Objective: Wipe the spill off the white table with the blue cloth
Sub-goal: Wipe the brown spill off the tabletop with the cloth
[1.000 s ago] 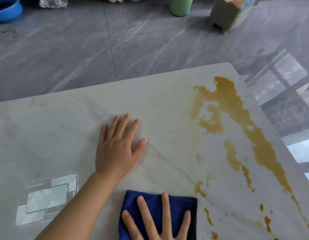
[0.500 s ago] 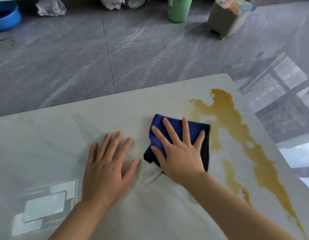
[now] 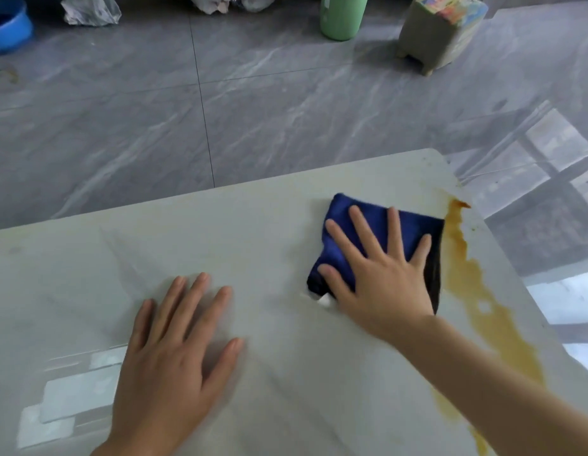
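Right hand [image 3: 381, 278] flat on blue cloth [image 3: 375, 218]; left hand [image 3: 174, 357] splayed on table [image 3: 253, 225]

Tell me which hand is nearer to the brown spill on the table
Right. The right hand presses flat on the blue cloth, whose edge meets the brown spill. The left hand rests flat on the white table, well left of it.
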